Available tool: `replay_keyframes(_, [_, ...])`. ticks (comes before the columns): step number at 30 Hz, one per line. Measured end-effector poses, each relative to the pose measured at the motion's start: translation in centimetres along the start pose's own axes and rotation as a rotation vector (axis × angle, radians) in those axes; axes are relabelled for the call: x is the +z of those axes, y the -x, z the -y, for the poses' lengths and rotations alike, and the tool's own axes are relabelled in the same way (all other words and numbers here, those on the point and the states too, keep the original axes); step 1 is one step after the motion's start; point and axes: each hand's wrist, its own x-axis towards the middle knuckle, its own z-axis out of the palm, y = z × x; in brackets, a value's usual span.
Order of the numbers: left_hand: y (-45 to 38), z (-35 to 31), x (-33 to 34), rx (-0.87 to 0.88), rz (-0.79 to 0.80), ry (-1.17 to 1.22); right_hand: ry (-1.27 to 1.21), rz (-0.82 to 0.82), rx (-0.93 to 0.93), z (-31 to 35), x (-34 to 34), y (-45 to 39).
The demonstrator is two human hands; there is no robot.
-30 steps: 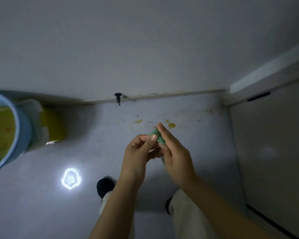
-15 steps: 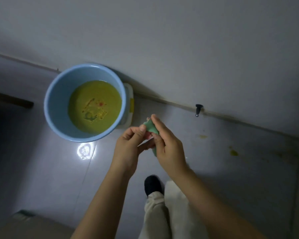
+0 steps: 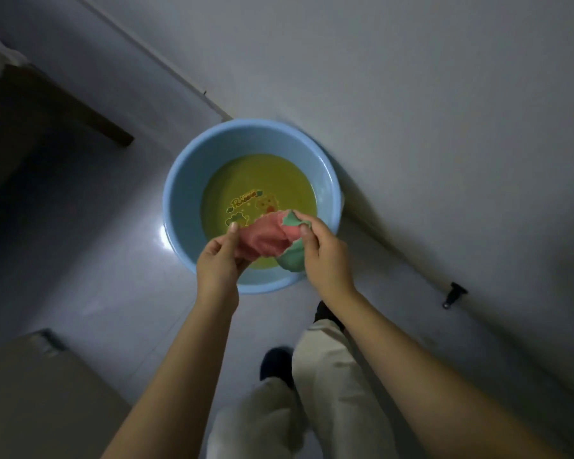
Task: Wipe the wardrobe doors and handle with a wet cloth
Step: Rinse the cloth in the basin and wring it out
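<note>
A small cloth (image 3: pixel 268 239), pink on one side and green on the other, is stretched between both my hands over a blue basin (image 3: pixel 183 190). The basin stands on the floor against the wall and holds yellowish water with a cartoon print on its bottom. My left hand (image 3: pixel 218 262) pinches the cloth's left edge. My right hand (image 3: pixel 325 256) pinches its right edge, where a green corner folds over. No wardrobe door or handle is in view.
A black door stopper (image 3: pixel 454 294) sits at the base of the grey wall to the right. A dark wooden piece of furniture (image 3: pixel 47 104) is at upper left, and a brown box-like surface (image 3: pixel 37 402) at lower left. My legs and dark shoes (image 3: pixel 275 362) are below.
The view has swung left, so the basin now lies straight under my hands. The cloth, bunched up between my fingers before, has been spread open, showing its pink side.
</note>
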Motion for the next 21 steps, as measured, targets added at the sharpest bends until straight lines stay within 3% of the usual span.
replay_keyframes(5, [-8.1,-0.5,-1.3,0.053,-0.177,-0.148,0.072,0.014,0.196,-1.8,4.0,-6.8])
replay_keyframes(12, [-19.1,2.5,-0.8,-0.058,-0.157,-0.277,0.245,-0.019,0.292,-8.3,10.0,-14.9])
replay_keyframes(15, [-21.7,3.9,0.4,-0.228,-0.123,-0.28,0.564,0.152,0.158,-11.1,12.7,-16.0])
replay_keyframes(17, [-23.2,4.5,0.7,-0.424,-0.058,-0.2,0.635,0.274,0.229,-12.7,15.1,-16.7])
replay_keyframes(19, [-24.0,4.6,1.0,-0.571,0.025,-0.12,0.623,0.265,0.379,-13.5,17.2,-17.4])
replay_keyframes(21, [-24.1,4.2,1.5,-0.663,0.079,-0.022,0.492,0.143,0.508,-12.9,19.3,-17.8])
